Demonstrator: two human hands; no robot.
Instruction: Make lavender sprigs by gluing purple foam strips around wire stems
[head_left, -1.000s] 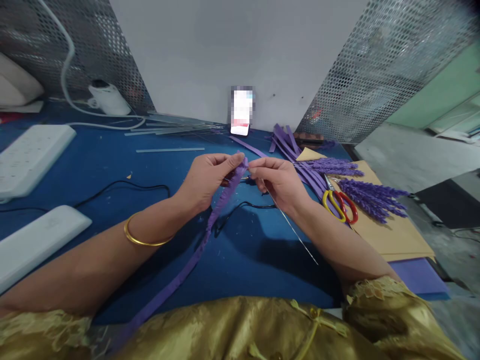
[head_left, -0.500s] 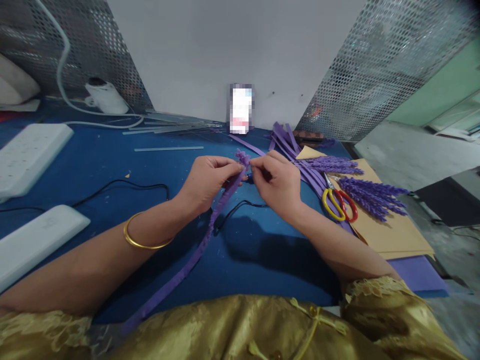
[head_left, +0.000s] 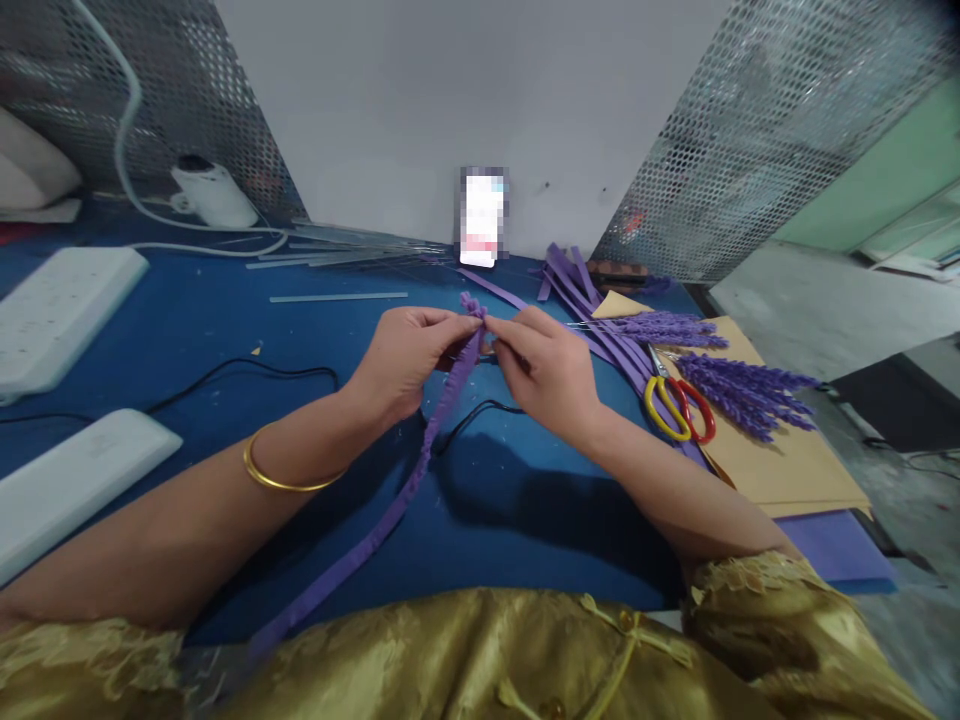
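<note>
A long purple fringed strip (head_left: 409, 490) trails from my fingers down toward my lap. Its upper end is bunched into a small purple flower tip (head_left: 470, 304) just above my fingertips. My left hand (head_left: 405, 365) pinches the strip below that tip, thumb and forefinger closed. Against it from the right, my right hand (head_left: 551, 375) is closed, its thumb and forefinger meeting at the strip's edge under the tip. Whether a thin stem runs inside the bunched end is hidden by the fingers.
Red-and-yellow scissors (head_left: 679, 408) and finished purple lavender stems (head_left: 742, 390) lie on tan paper (head_left: 795, 470) at right, by loose purple strips (head_left: 570, 280). A blurred phone (head_left: 481, 218) leans at the back. Thin wires (head_left: 352, 247) and white power strips (head_left: 67, 310) are at left.
Both hands have shifted slightly left together with the purple flower tip. My right fingers have moved in closer to my left fingertips.
</note>
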